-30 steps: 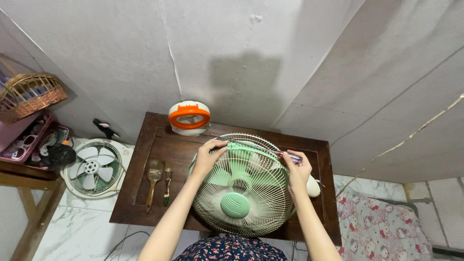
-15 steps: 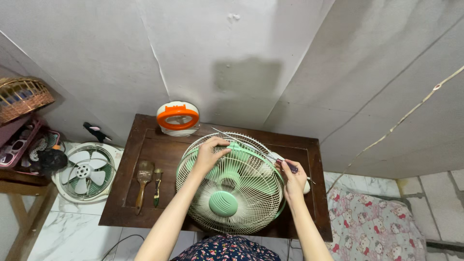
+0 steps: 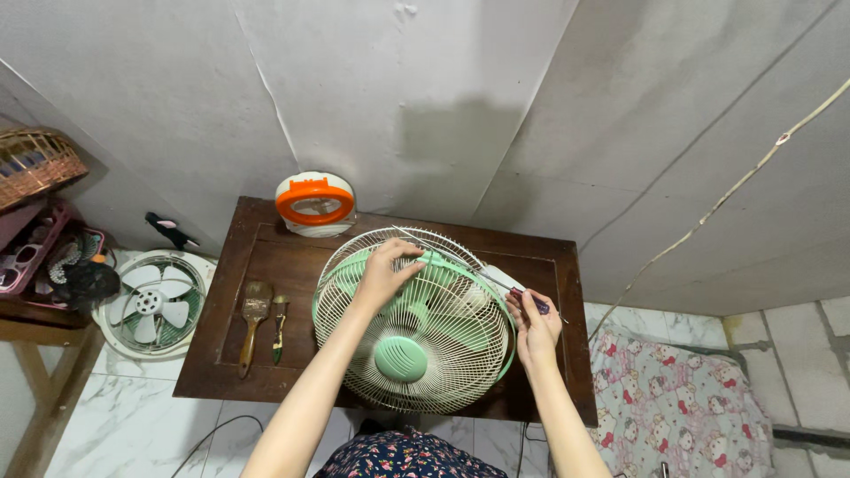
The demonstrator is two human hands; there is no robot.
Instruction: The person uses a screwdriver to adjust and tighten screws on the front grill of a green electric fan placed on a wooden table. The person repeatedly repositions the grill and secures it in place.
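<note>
While the green fan point(image 3: 412, 332) lies face-up in the middle of the dark wooden table point(image 3: 292, 265), the left hand point(image 3: 382, 274) rests on the far part of its cream wire guard, fingers curled onto the wires. At the fan's right edge, the right hand point(image 3: 534, 329) closes its fingers on a thin screwdriver point(image 3: 496, 281), whose tip seems to reach the guard's rim. Two brushes point(image 3: 262, 326) lie left of the fan; an orange-and-white lamp point(image 3: 314, 204) stands at the far edge.

Single head view, steeply down, table point(image 3: 266, 265) close
</note>
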